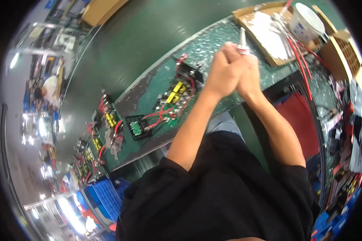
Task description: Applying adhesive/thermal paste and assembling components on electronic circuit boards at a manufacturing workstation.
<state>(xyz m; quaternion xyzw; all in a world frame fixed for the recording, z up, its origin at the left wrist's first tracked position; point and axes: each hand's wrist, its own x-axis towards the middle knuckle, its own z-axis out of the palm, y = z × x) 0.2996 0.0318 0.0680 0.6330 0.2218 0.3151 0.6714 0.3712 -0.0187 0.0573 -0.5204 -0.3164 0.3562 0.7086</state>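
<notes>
Two hands, left [224, 69] and right [248, 72], press together, fingers closed around a white tube [242, 39]. Its tip pokes above the fingers. A circuit board [177, 98] lies on the counter [213, 34] just left of them.

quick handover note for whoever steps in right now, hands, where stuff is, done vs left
Left hand and right hand are pressed together above the bench, both closed around a small white tube whose tip sticks up.
Circuit board with yellow parts and red wires lies on the green mat just left of the hands, untouched.
More boards are lined up further left.
Cardboard tray and white tub sit beyond the hands.
Nothing from the tube shows on the board yet.
</notes>
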